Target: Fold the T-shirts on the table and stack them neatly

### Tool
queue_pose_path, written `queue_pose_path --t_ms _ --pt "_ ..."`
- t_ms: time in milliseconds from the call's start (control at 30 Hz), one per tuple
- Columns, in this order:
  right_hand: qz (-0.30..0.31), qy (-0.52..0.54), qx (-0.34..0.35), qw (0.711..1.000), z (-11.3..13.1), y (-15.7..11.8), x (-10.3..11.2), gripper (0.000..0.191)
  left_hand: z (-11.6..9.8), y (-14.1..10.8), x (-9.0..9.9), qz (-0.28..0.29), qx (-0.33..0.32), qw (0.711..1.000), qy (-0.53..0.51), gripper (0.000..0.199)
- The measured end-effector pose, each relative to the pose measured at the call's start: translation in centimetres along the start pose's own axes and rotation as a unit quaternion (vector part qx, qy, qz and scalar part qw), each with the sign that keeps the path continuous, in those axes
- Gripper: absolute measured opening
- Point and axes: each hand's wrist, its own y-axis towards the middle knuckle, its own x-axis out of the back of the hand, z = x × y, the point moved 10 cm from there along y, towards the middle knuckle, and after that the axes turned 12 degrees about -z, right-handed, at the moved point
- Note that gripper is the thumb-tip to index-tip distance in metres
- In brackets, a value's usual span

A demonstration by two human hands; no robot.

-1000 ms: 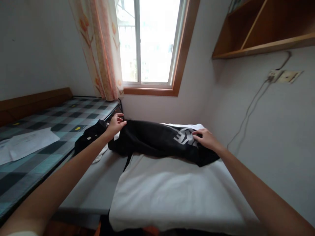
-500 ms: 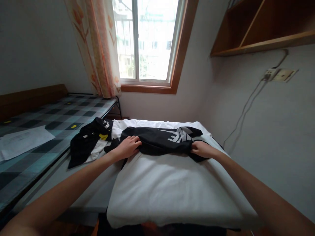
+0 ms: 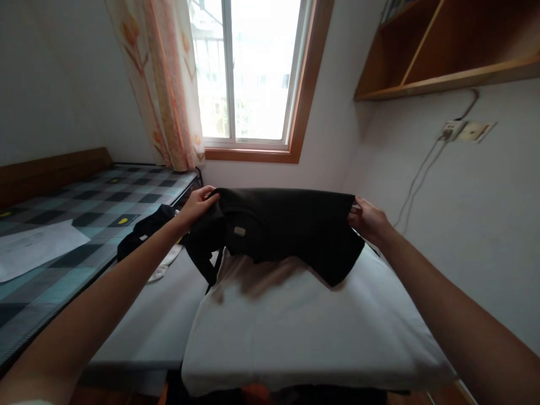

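Note:
A black garment (image 3: 291,225) with a small pale label near its neckline is stretched between my two hands, its lower part hanging over a white cloth-covered board (image 3: 312,332). My left hand (image 3: 198,205) pinches its upper left corner. At the upper right corner, my right hand (image 3: 369,220) grips the fabric with closed fingers. Behind my left forearm lies a pile of dark clothing (image 3: 145,228) with some white parts, partly hidden by the arm.
At the left stands a bed with a checked mattress (image 3: 147,183) and a paper sheet (image 3: 40,247) on it. A window (image 3: 261,73) and a curtain (image 3: 162,84) are ahead. A wooden shelf (image 3: 455,76) and a socket with a cord (image 3: 453,130) are on the right wall.
Both hands have risen and moved apart, lifting the black garment's far edge off the board. Its grey-white print no longer shows, and the label side now faces me.

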Motion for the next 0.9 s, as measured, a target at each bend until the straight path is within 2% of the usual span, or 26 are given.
queue_pose_path --t_ms 67,100,167,200,233,300,367,400,433,467,567,600,700,767,833,900 --pt "-0.018 -0.088 -0.050 0.995 -2.3 -0.3 -0.2 0.013 0.3 0.5 0.7 -0.039 -0.045 0.993 0.105 0.036" --pt "-0.025 -0.137 -0.054 0.989 -2.9 -0.6 -0.3 0.011 0.3 0.3 0.9 -0.055 -0.075 0.983 0.156 0.031" --pt "-0.013 -0.216 0.000 0.976 -2.7 -1.5 -1.5 0.014 0.0 -0.6 0.2 -0.056 -0.131 0.964 0.224 0.023" --pt "0.014 -0.239 0.035 0.970 -2.3 -2.1 -2.7 0.016 -0.1 -1.2 -0.6 -0.032 -0.147 0.960 0.237 0.021" --pt "0.052 -0.253 0.068 0.964 -1.9 -2.8 -4.2 0.015 0.1 -2.0 -1.7 0.010 -0.151 0.959 0.240 0.020" --pt "0.150 -0.268 0.127 0.943 -0.9 -4.9 -7.7 0.012 1.2 -4.2 -4.5 0.149 -0.114 0.953 0.239 0.026" --pt "0.228 -0.283 0.187 0.913 0.3 -7.2 -11.0 0.012 2.8 -7.3 -7.1 0.307 -0.051 0.920 0.238 0.035" --pt "0.254 -0.288 0.215 0.898 0.9 -8.2 -12.3 0.014 3.5 -8.8 -7.8 0.362 -0.029 0.900 0.239 0.038" --pt "0.274 -0.290 0.239 0.885 1.3 -9.1 -13.6 0.016 3.9 -9.8 -8.2 0.392 -0.018 0.888 0.240 0.038" --pt "0.291 -0.289 0.259 0.875 1.6 -10.0 -14.7 0.019 4.2 -10.2 -8.2 0.393 -0.015 0.887 0.241 0.036" --pt "0.335 -0.286 0.283 0.852 1.4 -11.7 -17.7 0.030 5.2 -9.7 -7.1 0.306 -0.005 0.925 0.226 0.030" --pt "0.344 -0.287 0.282 0.848 1.0 -12.0 -18.6 0.034 5.7 -9.6 -6.8 0.281 0.016 0.937 0.208 0.037" --pt "0.357 -0.280 0.271 0.849 0.1 -12.4 -20.8 0.042 7.8 -9.5 -6.4 0.225 0.106 0.959 0.137 0.075" --pt "0.364 -0.263 0.268 0.852 -0.2 -12.8 -22.2 0.042 8.8 -9.4 -6.3 0.187 0.160 0.964 0.099 0.084" --pt "0.374 -0.244 0.272 0.852 0.0 -13.6 -23.3 0.040 9.2 -9.0 -6.5 0.165 0.183 0.966 0.081 0.078" --pt "0.385 -0.227 0.283 0.849 0.4 -14.5 -24.3 0.039 9.2 -8.5 -6.9 0.157 0.172 0.969 0.086 0.066"
